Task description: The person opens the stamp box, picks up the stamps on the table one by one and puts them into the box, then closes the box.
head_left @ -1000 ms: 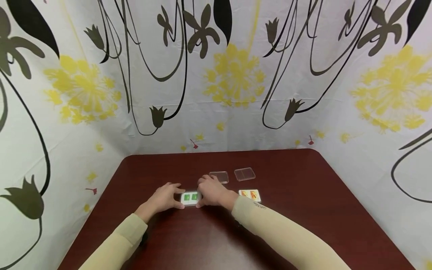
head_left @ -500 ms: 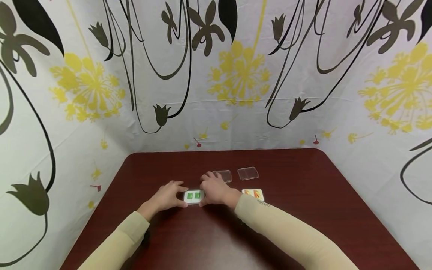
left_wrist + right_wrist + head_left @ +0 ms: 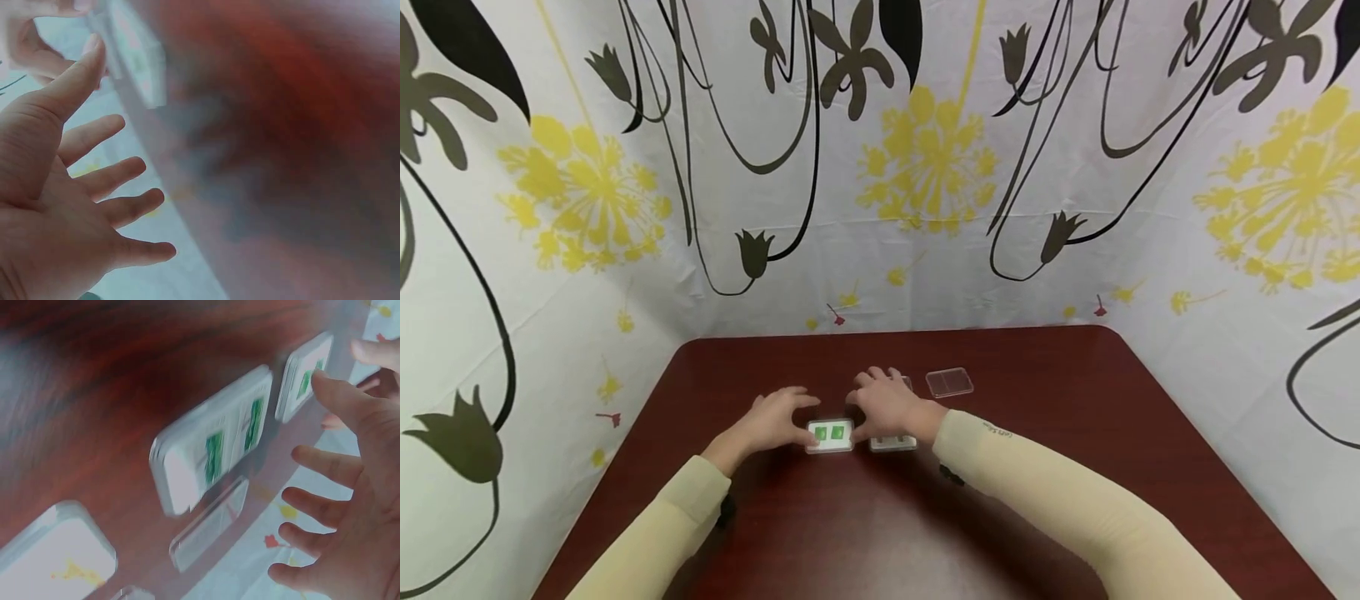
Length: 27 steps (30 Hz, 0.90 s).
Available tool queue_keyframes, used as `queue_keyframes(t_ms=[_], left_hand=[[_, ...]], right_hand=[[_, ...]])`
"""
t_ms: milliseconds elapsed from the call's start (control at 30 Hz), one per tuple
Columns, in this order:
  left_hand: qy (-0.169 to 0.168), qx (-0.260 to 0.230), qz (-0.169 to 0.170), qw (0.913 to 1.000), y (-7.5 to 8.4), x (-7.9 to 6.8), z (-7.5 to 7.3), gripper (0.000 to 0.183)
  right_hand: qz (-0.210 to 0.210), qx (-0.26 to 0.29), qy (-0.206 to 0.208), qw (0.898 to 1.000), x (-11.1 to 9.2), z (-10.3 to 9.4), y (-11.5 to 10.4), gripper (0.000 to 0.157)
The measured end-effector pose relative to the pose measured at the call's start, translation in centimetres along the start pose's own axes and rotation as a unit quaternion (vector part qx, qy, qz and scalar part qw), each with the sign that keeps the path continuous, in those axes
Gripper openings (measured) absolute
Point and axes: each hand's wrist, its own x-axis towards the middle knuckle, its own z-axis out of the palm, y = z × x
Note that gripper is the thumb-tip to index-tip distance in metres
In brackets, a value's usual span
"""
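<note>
A flat clear plastic case (image 3: 830, 436) of white cards with two green pictures lies on the table between my hands. Beside its left edge is my left hand (image 3: 771, 421), fingers spread, the thumb tip at the case's edge in the head view. My right hand (image 3: 887, 406) is spread too, thumb near the case's right edge, nothing in its grasp. Partly under that hand in the head view sits a second flat case (image 3: 893, 444); the right wrist view shows green pictures on this second case (image 3: 215, 447) as well.
Behind the cases lies a clear, shallow lid (image 3: 950, 382); another clear lid (image 3: 209, 525) is mostly covered by my right hand in the head view. A third case (image 3: 59, 556) with an orange-yellow picture lies farther right, hidden by my sleeve in the head view. Patterned cloth (image 3: 910, 275) hangs behind the table.
My hands have let go of the case with green pictures. Their fingers have spread and shifted away from its sides, and the second case has come into view under my right hand.
</note>
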Motion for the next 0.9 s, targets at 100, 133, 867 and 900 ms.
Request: queue_keyframes(t_ms=[100,133,867,900], left_hand=[[0.015,-0.004,0.008,0.9998,1.2,0.6,-1.0,0.068],[0.020,-0.002,0.011,0.9997,1.5,0.9,-1.2,0.068],[0.029,0.008,0.001,0.9995,4.9,8.8,1.3,0.068],[0.026,0.014,-0.002,0.9996,4.8,9.0,1.6,0.068]], right_hand=[[-0.004,-0.001,0.004,1.000,-0.1,-0.6,1.0,0.062],[-0.005,-0.002,0.004,1.000,-0.1,-0.8,1.3,0.062],[0.083,0.003,-0.008,0.997,-0.8,1.2,10.2,0.067],[0.086,0.007,-0.011,0.996,-0.8,1.4,10.3,0.068]])
